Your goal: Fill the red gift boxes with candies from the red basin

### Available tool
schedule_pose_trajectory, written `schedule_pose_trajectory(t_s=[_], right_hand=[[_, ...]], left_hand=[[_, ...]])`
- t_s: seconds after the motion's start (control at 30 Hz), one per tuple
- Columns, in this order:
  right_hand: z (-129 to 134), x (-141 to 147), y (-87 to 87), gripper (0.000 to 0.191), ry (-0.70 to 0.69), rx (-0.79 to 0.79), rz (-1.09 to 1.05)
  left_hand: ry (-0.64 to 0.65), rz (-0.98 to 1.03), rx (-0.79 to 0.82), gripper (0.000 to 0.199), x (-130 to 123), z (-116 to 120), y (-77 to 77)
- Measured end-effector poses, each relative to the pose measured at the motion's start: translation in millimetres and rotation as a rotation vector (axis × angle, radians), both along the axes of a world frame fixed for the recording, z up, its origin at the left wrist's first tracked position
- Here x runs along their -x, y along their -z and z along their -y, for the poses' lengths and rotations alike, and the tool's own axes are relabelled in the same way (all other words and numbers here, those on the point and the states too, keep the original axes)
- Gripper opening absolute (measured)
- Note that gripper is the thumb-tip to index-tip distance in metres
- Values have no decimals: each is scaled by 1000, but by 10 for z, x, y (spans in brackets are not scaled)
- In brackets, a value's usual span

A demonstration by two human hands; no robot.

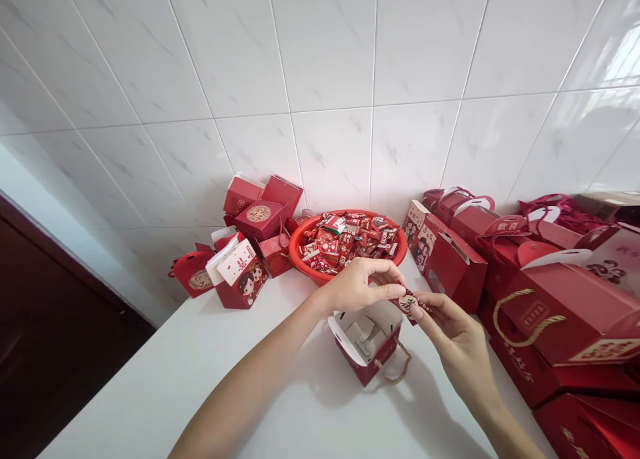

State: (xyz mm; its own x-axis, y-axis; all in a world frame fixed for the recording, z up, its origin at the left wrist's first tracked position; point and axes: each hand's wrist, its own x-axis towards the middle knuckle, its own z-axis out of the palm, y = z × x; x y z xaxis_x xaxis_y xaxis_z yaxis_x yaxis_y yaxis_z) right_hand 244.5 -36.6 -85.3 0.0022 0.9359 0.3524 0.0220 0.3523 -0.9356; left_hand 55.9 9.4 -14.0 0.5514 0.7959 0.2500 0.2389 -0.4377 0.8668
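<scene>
Between both hands is a small dark red wrapped candy (408,303) with a pale round emblem. My left hand (361,285) pinches its left end between thumb and fingers. At its other end, my right hand (450,322) grips it with thumb and forefinger. Just below them stands an open red gift box (367,355) with a white inside and a rope handle (397,372) hanging at its right. The inside of the box shows pale card folds; its far part is partly covered by my left hand.
Against the tiled wall sits a red basin (296,249) heaped with wrapped candies (345,239). Small red boxes (260,219) are piled at the left, with a printed box (245,279) in front. Larger red gift boxes (565,305) crowd the right side of the white table (200,385).
</scene>
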Motion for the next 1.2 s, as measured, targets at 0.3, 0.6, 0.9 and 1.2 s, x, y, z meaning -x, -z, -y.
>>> schedule_pose_trajectory(t_s=[0.3,0.6,0.9,1.2], right_hand=[[42,8,-80,40,17,160,-188],[-39,-39,-111,41,-176,358,-443],[-34,-24,-145,36,-208,346,-430],[-26,-63,-127,27,-242,202,-380]], left_hand=[[-558,-404,-208,31,989,-434,-85],[-431,-480,-90,29,1188,-582,92],[-403,100,-143,45,646,-393,-51],[-109,-85,-129,25,-44,84,-144]])
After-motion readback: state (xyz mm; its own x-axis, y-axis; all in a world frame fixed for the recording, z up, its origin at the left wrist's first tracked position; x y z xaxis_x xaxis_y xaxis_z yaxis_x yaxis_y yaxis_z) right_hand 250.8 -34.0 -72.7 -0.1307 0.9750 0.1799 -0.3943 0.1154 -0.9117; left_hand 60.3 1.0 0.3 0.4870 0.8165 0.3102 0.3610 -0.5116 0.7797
